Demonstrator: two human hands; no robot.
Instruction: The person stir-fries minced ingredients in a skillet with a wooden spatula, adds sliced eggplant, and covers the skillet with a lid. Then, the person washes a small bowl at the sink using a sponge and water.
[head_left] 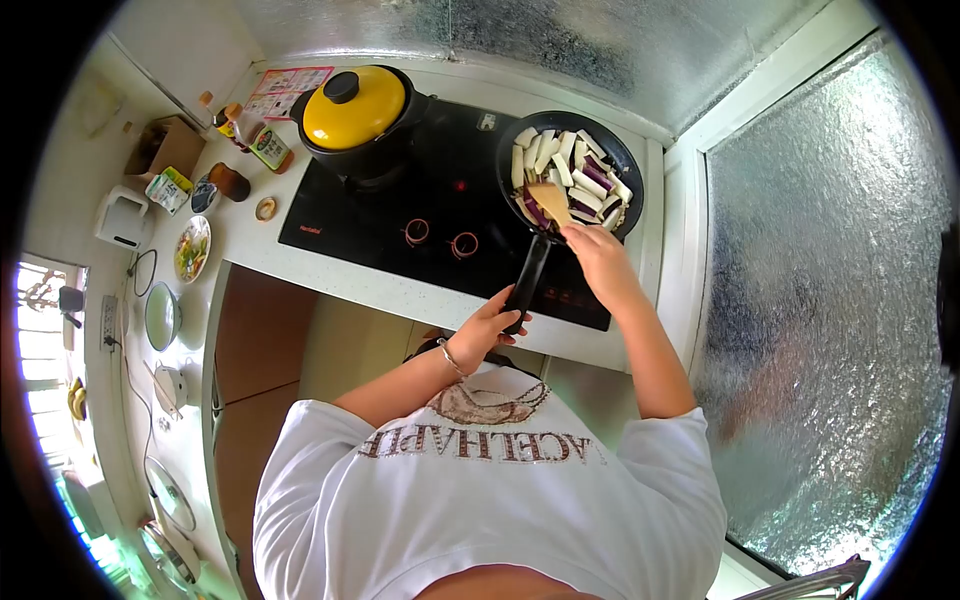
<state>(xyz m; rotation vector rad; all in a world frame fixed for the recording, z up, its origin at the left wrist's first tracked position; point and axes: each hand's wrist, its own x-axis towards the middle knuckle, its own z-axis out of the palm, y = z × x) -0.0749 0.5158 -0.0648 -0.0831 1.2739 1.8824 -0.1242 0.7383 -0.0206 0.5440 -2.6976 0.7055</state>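
A black frying pan sits on the right part of the black stove, with pieces of pale and purple eggplant in it. My left hand is wrapped round the pan's black handle, in front of the stove's edge. In my right hand is a wooden spatula, its flat end down among the eggplant at the pan's near side. The fingers of my right hand are closed on the spatula near the pan's rim.
A black pot with a yellow lid stands at the stove's left. Bottles, a brown jar, a plate of food and a bowl are on the left counter. A textured glass panel rises at the right.
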